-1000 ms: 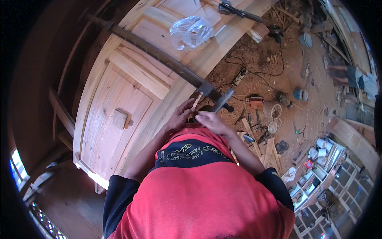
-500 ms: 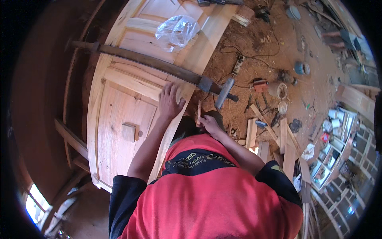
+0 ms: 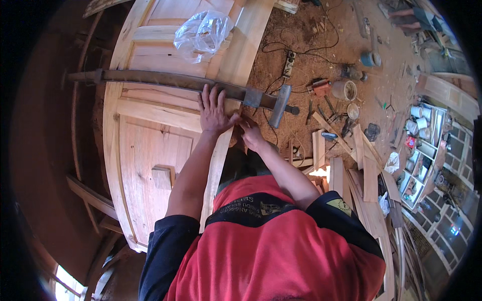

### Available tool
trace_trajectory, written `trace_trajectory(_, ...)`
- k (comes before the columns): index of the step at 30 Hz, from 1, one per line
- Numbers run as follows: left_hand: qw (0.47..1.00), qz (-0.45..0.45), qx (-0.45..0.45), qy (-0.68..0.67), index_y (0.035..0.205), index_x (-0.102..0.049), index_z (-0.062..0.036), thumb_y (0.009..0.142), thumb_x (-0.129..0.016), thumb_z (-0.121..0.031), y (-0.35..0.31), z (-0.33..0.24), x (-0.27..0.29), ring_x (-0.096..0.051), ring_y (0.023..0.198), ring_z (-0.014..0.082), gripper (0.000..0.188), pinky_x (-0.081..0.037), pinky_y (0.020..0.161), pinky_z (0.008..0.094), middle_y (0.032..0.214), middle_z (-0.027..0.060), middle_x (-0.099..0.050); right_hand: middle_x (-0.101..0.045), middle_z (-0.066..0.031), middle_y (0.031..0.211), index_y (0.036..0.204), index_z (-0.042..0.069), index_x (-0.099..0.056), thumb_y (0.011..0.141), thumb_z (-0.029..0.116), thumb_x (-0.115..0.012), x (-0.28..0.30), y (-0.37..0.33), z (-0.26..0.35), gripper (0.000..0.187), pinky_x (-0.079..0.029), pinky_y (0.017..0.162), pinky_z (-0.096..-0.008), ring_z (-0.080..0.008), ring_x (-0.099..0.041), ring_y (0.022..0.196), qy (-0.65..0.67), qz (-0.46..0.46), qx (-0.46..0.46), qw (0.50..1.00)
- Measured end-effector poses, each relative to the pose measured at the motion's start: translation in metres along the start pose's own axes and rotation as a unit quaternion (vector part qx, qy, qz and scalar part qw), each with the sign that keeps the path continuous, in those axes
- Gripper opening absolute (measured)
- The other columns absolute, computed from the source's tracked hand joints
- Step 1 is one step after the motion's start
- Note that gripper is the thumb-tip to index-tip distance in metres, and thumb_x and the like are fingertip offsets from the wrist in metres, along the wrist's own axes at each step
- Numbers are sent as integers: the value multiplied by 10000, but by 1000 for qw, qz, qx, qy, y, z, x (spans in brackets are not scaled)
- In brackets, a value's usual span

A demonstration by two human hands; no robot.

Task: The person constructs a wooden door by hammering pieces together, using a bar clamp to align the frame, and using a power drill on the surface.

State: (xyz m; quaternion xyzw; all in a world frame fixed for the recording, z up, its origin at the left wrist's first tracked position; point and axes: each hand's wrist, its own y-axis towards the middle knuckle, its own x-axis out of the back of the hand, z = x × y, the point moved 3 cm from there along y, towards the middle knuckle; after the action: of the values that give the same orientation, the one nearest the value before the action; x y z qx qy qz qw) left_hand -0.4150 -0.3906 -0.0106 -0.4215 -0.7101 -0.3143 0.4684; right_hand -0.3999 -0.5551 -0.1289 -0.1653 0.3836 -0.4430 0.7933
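Since the earlier frame, the left hand (image 3: 215, 114) has moved up from the door's rail to the dark bar, and the right hand (image 3: 252, 135) has risen to meet it at the door's edge; the whole view has shifted too, so the door sits further left. The left hand lies flattened with fingers spread, gripping nothing, its fingertips at the bar. The right hand's fingers are bent close to the left thumb; whether they pinch anything, I cannot tell.

The panelled door (image 3: 145, 150) runs from the upper middle of the frame down to the lower left. It looks heavy and stiff, best held by its thick outer edges; its thinner panels would likely bear pressure less well. The bar clamp (image 3: 160, 79) crosses it from the left to the centre. Its long bar looks rigid and weighty, so the firmest hold is probably near the grey sliding head (image 3: 253, 98) or on the grey crosspiece (image 3: 280, 106) beyond it.

The door's wood is pale and pinkish, with visible grain, a few dark knots and straight raised rails. A squarish wooden block (image 3: 161, 177) rests on the lower panel. The crumpled, clear plastic bag (image 3: 205, 36) at upper centre looks light and slippery.
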Motion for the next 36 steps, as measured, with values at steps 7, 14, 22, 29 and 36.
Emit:
trace_trajectory(7,1000,-3,8,1,1378,-423,-100,614,-794,-630,-2,4,-7,-146,1482,411,1001,-94,1192,624,1500,139,-328,-565,-55,1321,1358,98,-513,990,152,-612,1,-23,-4,384,-527,864,-369,-190,-576,1150,41,7,-77,996)
trace_trajectory(14,1000,-15,1,-7,1339,-424,-83,593,-812,-616,7,-6,-1,-162,1468,429,996,-116,1185,627,1477,142,-344,-638,-43,1125,1253,71,-568,999,187,-606,-3,-19,1,283,-550,747,-334,-182,-651,911,46,26,-83,995)
trace_trajectory(22,999,-34,-1,20,1291,-420,-44,604,-819,-563,0,-17,-5,-193,1433,495,950,-168,1164,639,1393,227,-375,-632,-103,965,1135,-25,-574,941,266,-668,47,-90,39,363,-511,739,-349,-196,-611,843,-337,114,-13,934)
trace_trajectory(29,998,-50,22,23,1283,-402,-53,593,-834,-470,6,-15,-13,-190,1436,492,915,-184,1140,659,1357,212,-384,-597,-212,1000,1178,-18,-581,880,308,-644,4,-99,216,446,-497,834,-460,-402,-602,943,-528,1,312,790)
trace_trajectory(36,999,2,31,37,1247,-397,-48,627,-817,-512,9,-12,-10,-186,1436,492,881,-174,1167,629,1365,226,-376,-591,-171,1086,1151,51,-591,859,443,-651,-86,70,269,492,-465,875,-540,-350,-559,1076,-733,-132,331,579)
